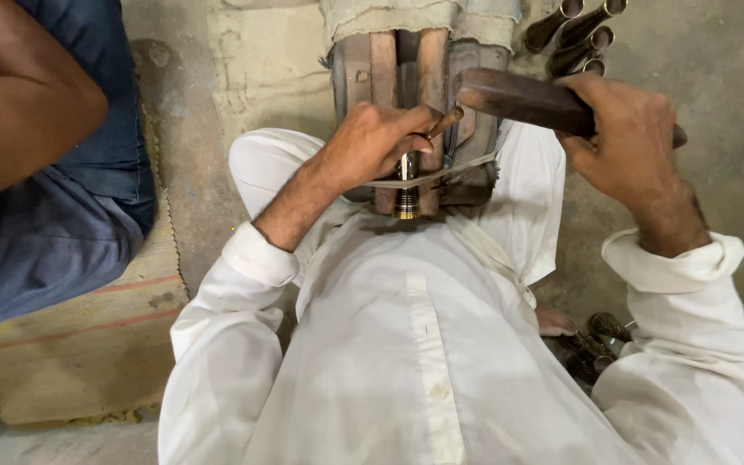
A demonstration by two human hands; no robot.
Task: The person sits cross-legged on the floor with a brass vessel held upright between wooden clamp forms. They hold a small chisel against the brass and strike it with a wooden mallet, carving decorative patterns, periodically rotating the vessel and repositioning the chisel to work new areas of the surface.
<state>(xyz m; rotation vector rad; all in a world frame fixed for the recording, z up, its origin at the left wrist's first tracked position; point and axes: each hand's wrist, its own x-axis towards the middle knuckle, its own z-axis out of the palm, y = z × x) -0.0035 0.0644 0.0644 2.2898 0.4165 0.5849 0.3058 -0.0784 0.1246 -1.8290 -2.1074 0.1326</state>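
Fingers [406, 142] of the left hand [370, 146] are closing around a small metal cylinder [406, 185] with dark and brass bands, pinching it upright against the wooden clamp [406, 77] standing between the knees. Right hand [635, 142] is gripping a dark wooden block [518, 96] firmly, holding it just above and right of the cylinder. More dark tubes [574, 34] are lying beyond, others [600, 340] by the hip. Another person's blue sleeve [36, 232] is sitting left

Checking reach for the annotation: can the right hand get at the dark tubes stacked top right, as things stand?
Probably not without letting go: the right hand is wrapped around a wooden mallet. The tubes lie just beyond its knuckles, with nothing between them, so the path looks free but the hand is full.
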